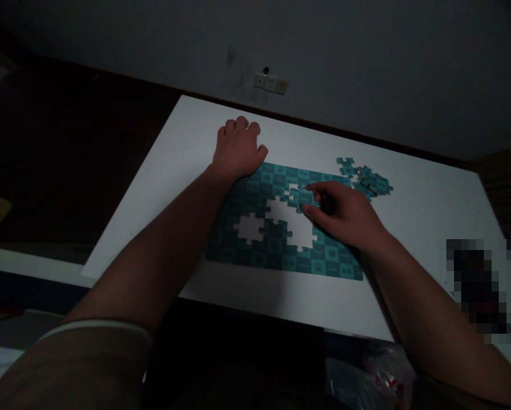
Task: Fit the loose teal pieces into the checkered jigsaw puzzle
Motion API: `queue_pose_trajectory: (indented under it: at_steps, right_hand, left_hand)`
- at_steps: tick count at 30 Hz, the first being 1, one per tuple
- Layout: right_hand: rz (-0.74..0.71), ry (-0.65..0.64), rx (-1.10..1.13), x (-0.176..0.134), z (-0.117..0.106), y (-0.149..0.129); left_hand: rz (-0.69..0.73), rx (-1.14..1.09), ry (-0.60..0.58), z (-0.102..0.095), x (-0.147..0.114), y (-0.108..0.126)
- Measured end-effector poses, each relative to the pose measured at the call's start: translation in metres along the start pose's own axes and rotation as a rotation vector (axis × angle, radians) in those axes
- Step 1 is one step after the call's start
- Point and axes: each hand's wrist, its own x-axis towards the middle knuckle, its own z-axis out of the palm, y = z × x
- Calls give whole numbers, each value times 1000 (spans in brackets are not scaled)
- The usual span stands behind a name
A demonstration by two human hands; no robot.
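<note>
A teal checkered jigsaw puzzle (pixel 264 257) lies flat on the white table, its squares marked with paw prints and other small motifs. White gaps show in its middle and toward the left. Between thumb and forefinger, my right hand (pixel 349 212) holds a teal puzzle piece (pixel 301 199) over the upper part of the opening. Whether the piece sits flat or is slightly raised, I cannot tell. My left hand (pixel 237 148) rests at the puzzle's upper left corner, fingers bent but apart, with nothing in it. Loose puzzle pieces (pixel 373 181) lie heaped beyond my right hand.
The white table (pixel 426 196) stands close to a grey wall with sockets (pixel 271 83). A clear plastic bag (pixel 387 376) is below the near edge. A blurred-out patch (pixel 479 287) covers something at the right. The room is dim.
</note>
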Motion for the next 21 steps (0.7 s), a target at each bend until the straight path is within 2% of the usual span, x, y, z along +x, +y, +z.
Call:
queue_pose_trajectory:
  at_steps: [7,21]
  right_hand:
    - [-9,-19,2,0,-3,0]
    - [-24,25,3,1,-3,0]
  left_hand:
    - [-5,11,-12,-3,0,2]
    - [-6,31,22,1,-1,2]
